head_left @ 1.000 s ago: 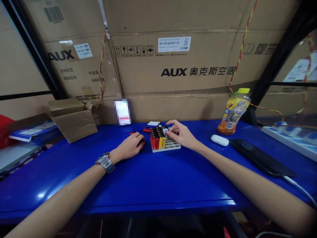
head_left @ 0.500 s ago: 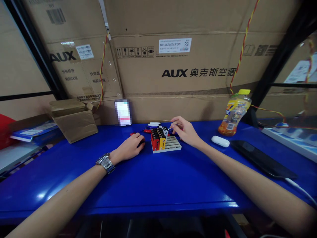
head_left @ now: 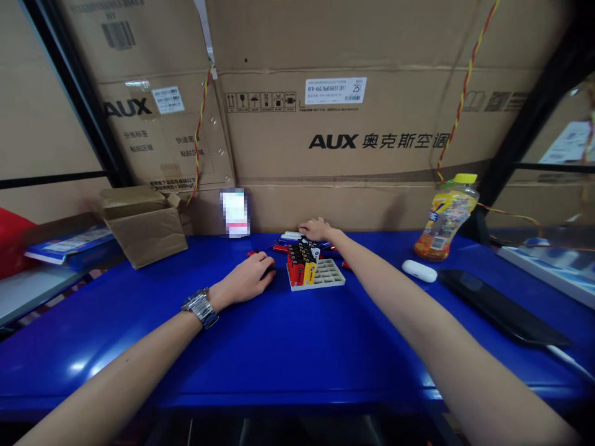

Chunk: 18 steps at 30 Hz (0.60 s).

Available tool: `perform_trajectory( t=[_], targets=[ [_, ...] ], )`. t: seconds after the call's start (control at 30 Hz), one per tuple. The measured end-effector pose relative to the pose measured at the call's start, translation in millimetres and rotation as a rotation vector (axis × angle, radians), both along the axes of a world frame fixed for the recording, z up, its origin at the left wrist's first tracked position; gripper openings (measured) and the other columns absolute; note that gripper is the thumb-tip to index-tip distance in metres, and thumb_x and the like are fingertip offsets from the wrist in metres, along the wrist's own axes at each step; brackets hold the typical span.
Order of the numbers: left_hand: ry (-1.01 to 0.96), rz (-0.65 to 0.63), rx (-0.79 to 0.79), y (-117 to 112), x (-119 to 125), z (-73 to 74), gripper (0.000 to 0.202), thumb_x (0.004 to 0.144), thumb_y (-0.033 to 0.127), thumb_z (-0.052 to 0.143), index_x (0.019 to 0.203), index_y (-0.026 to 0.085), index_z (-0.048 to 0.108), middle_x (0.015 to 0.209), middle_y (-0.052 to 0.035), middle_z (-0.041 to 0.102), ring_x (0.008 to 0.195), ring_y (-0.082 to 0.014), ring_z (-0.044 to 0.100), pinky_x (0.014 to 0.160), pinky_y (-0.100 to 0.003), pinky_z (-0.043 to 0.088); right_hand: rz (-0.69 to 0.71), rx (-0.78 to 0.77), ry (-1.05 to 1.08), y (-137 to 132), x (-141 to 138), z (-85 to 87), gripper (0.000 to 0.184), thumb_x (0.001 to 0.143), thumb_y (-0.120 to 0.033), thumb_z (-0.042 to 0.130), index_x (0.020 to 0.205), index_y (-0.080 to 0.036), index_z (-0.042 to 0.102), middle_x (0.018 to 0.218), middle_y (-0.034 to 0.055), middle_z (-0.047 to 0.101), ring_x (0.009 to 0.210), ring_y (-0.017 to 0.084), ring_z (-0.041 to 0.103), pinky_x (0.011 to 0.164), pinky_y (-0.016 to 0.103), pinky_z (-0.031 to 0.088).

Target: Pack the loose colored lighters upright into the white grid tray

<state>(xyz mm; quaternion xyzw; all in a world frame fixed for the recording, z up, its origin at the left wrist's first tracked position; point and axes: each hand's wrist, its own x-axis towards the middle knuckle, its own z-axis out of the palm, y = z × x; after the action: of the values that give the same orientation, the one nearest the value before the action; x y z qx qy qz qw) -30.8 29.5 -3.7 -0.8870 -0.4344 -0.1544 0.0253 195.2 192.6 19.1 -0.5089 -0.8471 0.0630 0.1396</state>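
A pale gridded tray [head_left: 331, 276] sits on the blue table, with upright lighters [head_left: 301, 267] in red, yellow, white and other colours filling its left part. The compartments on its right hold nothing. To the left of the tray my left hand [head_left: 246, 279] rests on the table, fingers curled. Something dark shows between its thumb and fingers, too little to name. Behind the tray my right hand [head_left: 318, 229] reaches over loose lighters [head_left: 280, 248], fingers stretched forward and apart. Its fingertips are near a white piece [head_left: 292, 236]; contact cannot be made out.
A small cardboard box [head_left: 146, 229] and a lit phone-like screen [head_left: 235, 214] stand at the back left. On the right are a drink bottle [head_left: 444, 220], a white earbud case [head_left: 419, 271] and a black phone [head_left: 497, 306] on a cable. Large cartons [head_left: 372, 173] wall off the back.
My right hand has moved left and farther back, from beside the tray's right side to behind it. My left hand stays in place. The view has shifted slightly.
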Motion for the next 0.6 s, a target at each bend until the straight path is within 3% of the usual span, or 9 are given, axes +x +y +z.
perform_trajectory(
  t=[0.17,0.4,0.5,0.6],
  targets=[
    [-0.01,-0.002,0.005,-0.4,-0.3,0.1,0.021,0.093,0.028,0.041,0.1,0.016,0.058,0.099,-0.0097,0.058,0.092,-0.0228,0.057,0.084,-0.038,0.047,-0.117,-0.065,-0.074,-0.2,-5.4,-7.9,0.016,0.083,-0.03,0.06,0.089,-0.02,0.07,0.111,0.0175,0.066,0.114,0.039,0.049,0.091,0.056,0.037],
    [0.018,0.013,-0.005,-3.0,0.3,3.0,0.021,0.094,0.028,0.041,0.098,0.016,0.057,0.1,-0.0102,0.058,0.094,-0.0236,0.057,0.084,-0.038,0.047,-0.113,0.028,0.011,-20.7,23.7,3.1,0.016,0.083,-0.02,0.055,0.098,-0.019,0.062,0.094,0.0089,0.069,0.092,0.024,0.06,0.083,0.04,0.043],
    [0.027,0.014,-0.001,-3.6,0.7,3.7,0.021,0.094,0.027,0.04,0.099,0.016,0.057,0.1,-0.0102,0.058,0.094,-0.0234,0.057,0.084,-0.038,0.047,-0.063,0.123,0.163,-34.1,37.4,10.9,0.019,0.086,-0.024,0.051,0.101,-0.017,0.06,0.091,0.0081,0.069,0.085,0.02,0.062,0.077,0.034,0.046],
    [0.036,0.014,0.003,-3.5,1.0,3.7,0.021,0.094,0.027,0.04,0.098,0.016,0.057,0.099,-0.0105,0.058,0.093,-0.0235,0.057,0.084,-0.038,0.047,0.055,0.209,0.506,-53.4,51.2,19.9,0.019,0.082,-0.032,0.057,0.09,-0.016,0.063,0.083,0.0078,0.069,0.076,0.019,0.062,0.068,0.032,0.047]
  ],
)
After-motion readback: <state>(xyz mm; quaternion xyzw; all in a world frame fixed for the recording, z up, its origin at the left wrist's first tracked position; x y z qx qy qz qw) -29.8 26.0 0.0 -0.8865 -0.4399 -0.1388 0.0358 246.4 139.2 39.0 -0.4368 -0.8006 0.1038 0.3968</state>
